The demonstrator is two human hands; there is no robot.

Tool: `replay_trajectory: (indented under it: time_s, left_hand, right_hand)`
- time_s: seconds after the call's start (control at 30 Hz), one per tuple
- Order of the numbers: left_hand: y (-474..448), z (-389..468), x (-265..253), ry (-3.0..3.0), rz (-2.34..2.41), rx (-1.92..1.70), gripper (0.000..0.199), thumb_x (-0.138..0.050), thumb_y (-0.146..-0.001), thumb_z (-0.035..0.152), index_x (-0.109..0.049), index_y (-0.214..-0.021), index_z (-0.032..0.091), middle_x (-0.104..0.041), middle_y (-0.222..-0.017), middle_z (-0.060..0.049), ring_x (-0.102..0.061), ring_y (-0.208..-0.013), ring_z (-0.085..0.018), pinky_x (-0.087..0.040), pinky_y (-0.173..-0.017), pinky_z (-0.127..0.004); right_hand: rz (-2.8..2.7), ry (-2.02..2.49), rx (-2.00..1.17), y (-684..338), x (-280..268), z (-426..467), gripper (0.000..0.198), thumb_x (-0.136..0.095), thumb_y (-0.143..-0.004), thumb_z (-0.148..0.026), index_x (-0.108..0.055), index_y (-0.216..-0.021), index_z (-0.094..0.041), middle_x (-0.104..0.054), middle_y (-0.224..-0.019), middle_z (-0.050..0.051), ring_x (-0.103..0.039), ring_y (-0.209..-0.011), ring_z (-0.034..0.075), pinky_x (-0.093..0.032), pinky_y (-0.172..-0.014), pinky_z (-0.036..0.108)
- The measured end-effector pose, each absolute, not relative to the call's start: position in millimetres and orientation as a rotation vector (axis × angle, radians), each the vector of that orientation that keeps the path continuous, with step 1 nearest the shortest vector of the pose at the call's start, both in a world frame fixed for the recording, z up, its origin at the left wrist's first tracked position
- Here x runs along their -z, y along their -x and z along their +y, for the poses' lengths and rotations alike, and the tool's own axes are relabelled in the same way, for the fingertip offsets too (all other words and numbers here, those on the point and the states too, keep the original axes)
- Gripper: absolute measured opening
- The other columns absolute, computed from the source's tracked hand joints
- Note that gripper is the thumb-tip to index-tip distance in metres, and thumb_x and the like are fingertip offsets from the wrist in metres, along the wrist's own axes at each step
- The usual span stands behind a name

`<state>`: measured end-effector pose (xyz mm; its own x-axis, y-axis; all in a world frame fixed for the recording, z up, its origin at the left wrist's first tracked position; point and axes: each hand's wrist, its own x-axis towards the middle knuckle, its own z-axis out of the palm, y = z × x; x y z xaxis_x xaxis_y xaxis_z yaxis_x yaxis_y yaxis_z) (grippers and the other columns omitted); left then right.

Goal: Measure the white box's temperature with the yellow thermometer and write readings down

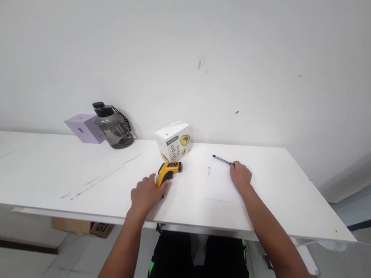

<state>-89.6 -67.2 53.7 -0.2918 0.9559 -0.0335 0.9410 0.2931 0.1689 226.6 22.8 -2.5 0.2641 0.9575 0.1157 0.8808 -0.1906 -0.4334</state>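
A yellow and black infrared thermometer [168, 168] is in my left hand [147, 193], whose fingers are closed about its handle; its head points to the right. My right hand [241, 176] pinches one end of a blue pen [223, 160], which lies level just over the tabletop and reaches to the left. Beneath and beside that hand is a sheet of white paper [220, 188] with small print at its upper left. Just behind the thermometer stands a white box [174, 143] with avocado pictures and the words "Super Meal".
A grey see-through water bottle [115, 129] with a black lid stands at the back left, beside a lilac box [84, 127]. The white table [96, 177] runs along the wall [199, 43]. Below it on the floor is a cardboard box [71, 225].
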Motion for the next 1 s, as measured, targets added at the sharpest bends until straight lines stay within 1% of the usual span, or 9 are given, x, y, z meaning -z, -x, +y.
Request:
replay_trajectory:
  time_s: [0.17, 0.27, 0.43, 0.53, 0.63, 0.7, 0.77, 0.87, 1.0]
  left_hand:
    - [93.9, -70.5, -34.4, -1.743, 2.272, -0.241, 0.049, -0.034, -0.085, 0.060, -0.052, -0.104, 0.018, -0.060, -0.105, -0.012, -0.060, -0.092, -0.029, -0.043, -0.071, -0.036]
    - [92.8, -70.8, -33.6, -1.684, 2.138, -0.390, 0.044, -0.041, -0.083, 0.059, -0.053, -0.093, 0.019, -0.061, -0.094, -0.008, -0.060, -0.083, -0.026, -0.040, -0.066, -0.033]
    - [86.5, -75.3, -42.4, -1.334, 1.410, -0.884, 0.044, -0.050, -0.081, 0.058, -0.059, -0.083, 0.015, -0.058, -0.075, -0.003, -0.054, -0.071, -0.018, -0.041, -0.065, -0.029]
    - [66.5, -75.1, -52.6, -1.116, 0.829, -0.959, 0.044, -0.054, -0.082, 0.053, -0.063, -0.095, 0.012, -0.059, -0.083, -0.006, -0.054, -0.071, -0.015, -0.045, -0.074, -0.031]
    - [39.6, -64.0, -62.4, -0.963, 0.426, -0.746, 0.045, -0.056, -0.082, 0.053, -0.064, -0.098, 0.012, -0.058, -0.076, -0.005, -0.050, -0.060, -0.012, -0.046, -0.073, -0.034]
    - [23.6, -50.4, -67.2, -0.905, 0.313, -0.644, 0.045, -0.055, -0.081, 0.055, -0.064, -0.095, 0.013, -0.058, -0.072, -0.005, -0.046, -0.052, -0.011, -0.046, -0.069, -0.034]
    - [13.0, -35.9, -70.8, -0.939, 0.350, -0.571, 0.047, -0.049, -0.083, 0.057, -0.064, -0.086, 0.013, -0.058, -0.066, -0.005, -0.046, -0.048, -0.012, -0.048, -0.067, -0.037]
    - [13.5, -21.4, -72.8, -1.215, 0.796, -0.810, 0.047, -0.039, -0.088, 0.049, -0.066, -0.077, 0.012, -0.059, -0.061, -0.006, -0.054, -0.054, -0.019, -0.049, -0.066, -0.035]
    - [42.2, -11.3, -61.0, -1.392, 1.348, -1.336, 0.029, -0.046, -0.086, 0.031, -0.067, -0.099, 0.015, -0.065, -0.086, -0.008, -0.059, -0.097, -0.024, -0.049, -0.078, -0.031]
  right_hand:
    - [-1.691, 1.823, -0.167, -220.8, -7.3, 13.8, 0.036, -0.036, -0.090, -0.030, -0.061, -0.114, -0.020, -0.068, -0.096, 0.012, -0.061, -0.084, 0.025, -0.040, -0.072, 0.035]
    - [-1.796, 1.440, -0.102, -203.4, -20.7, -8.2, 0.035, -0.040, -0.089, -0.037, -0.066, -0.107, -0.022, -0.067, -0.089, 0.011, -0.060, -0.084, 0.025, -0.040, -0.081, 0.036]
    - [-1.695, 1.140, -0.388, -147.8, -30.4, -58.0, 0.031, -0.048, -0.085, -0.045, -0.066, -0.096, -0.023, -0.064, -0.087, 0.010, -0.059, -0.087, 0.024, -0.044, -0.083, 0.039]
    - [-1.365, 1.120, -0.807, -125.9, -32.1, -70.1, 0.053, -0.053, -0.079, -0.058, -0.055, -0.119, -0.023, -0.060, -0.107, 0.011, -0.056, -0.102, 0.026, -0.048, -0.081, 0.040]
    - [-1.389, 0.806, -1.536, -126.3, -42.8, -65.6, 0.067, -0.048, -0.074, -0.073, -0.056, -0.115, -0.020, -0.063, -0.089, 0.009, -0.062, -0.083, 0.025, -0.051, -0.064, 0.037]
    - [-1.372, 0.577, -1.761, -131.9, -55.3, -59.1, 0.066, -0.053, -0.073, -0.071, -0.055, -0.118, -0.023, -0.065, -0.088, 0.007, -0.063, -0.075, 0.023, -0.049, -0.053, 0.032]
    - [-1.284, 0.502, -1.717, -135.2, -68.1, -51.9, 0.058, -0.061, -0.074, -0.059, -0.052, -0.122, -0.029, -0.066, -0.101, 0.006, -0.063, -0.080, 0.023, -0.049, -0.051, 0.029]
    - [-1.133, 0.513, -1.536, -133.9, -76.8, -38.6, 0.048, -0.064, -0.075, -0.044, -0.053, -0.120, -0.030, -0.064, -0.114, 0.005, -0.062, -0.096, 0.022, -0.053, -0.068, 0.032]
    - [-1.024, 0.643, -1.331, -133.0, -58.3, -16.3, 0.049, -0.068, -0.068, -0.033, -0.055, -0.115, -0.024, -0.069, -0.089, 0.003, -0.065, -0.086, 0.020, -0.050, -0.081, 0.037]
